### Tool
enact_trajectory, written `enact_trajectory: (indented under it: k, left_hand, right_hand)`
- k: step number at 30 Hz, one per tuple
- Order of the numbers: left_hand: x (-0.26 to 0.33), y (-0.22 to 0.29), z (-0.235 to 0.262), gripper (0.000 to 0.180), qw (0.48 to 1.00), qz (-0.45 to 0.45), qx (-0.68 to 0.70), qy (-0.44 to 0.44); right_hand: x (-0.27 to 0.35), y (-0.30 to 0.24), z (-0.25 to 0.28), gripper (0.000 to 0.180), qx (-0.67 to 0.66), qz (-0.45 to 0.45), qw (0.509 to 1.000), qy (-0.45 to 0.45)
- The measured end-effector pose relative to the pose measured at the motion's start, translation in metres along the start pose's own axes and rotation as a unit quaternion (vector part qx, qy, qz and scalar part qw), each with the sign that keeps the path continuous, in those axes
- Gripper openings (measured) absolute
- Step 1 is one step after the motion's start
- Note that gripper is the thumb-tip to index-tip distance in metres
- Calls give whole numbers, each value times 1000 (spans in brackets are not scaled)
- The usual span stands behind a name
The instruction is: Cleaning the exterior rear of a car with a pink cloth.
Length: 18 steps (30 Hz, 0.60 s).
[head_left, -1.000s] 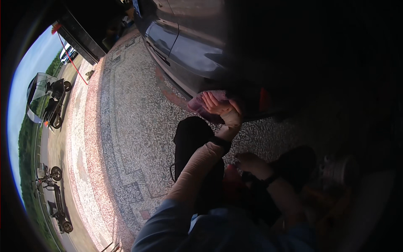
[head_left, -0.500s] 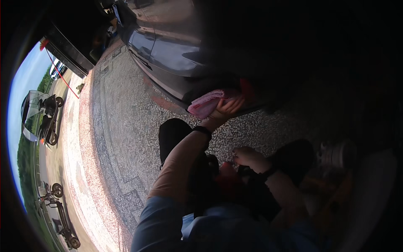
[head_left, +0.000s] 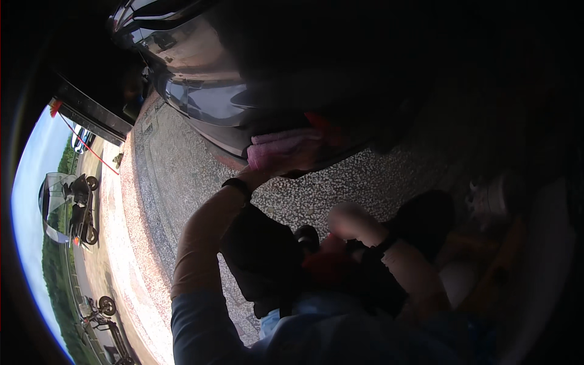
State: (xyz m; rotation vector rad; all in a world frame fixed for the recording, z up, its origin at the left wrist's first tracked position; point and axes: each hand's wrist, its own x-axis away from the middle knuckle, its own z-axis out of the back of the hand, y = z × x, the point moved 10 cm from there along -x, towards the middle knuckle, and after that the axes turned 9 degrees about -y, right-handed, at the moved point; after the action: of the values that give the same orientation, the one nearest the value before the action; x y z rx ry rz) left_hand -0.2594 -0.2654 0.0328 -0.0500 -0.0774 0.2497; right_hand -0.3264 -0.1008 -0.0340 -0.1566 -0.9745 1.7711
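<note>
A folded pink cloth lies against the low edge of a dark, glossy car body. My left hand is closed on the cloth and presses it to the panel; shadow hides part of the fingers. A red patch shows on the car just beyond the cloth. Lower down, close to my knees, my right hand is curled and slightly blurred. Right below it is a dim red thing, and whether the fingers hold it is hard to make out.
Speckled stone paving runs beneath the car. A white shoe is in shadow at the right. Outside, at the left, stand a scooter with a windshield and a second two-wheeler. A red cord hangs by the opening.
The view has shifted, so the car and cloth sit further left. My left hand has turned, its fingers now less visible on the cloth. My right hand has risen slightly.
</note>
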Motion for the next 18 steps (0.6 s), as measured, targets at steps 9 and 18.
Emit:
enact_trajectory:
  k: [9, 18]
  left_hand:
    - [60, -17, 146, 42, 945, 103, 298, 88]
    - [73, -7, 263, 52, 931, 65, -120, 339]
  right_hand:
    - [-17, 19, -14, 34, -29, -58, 997, -27]
    - [-19, 11, -10, 40, -9, -15, 999, -28]
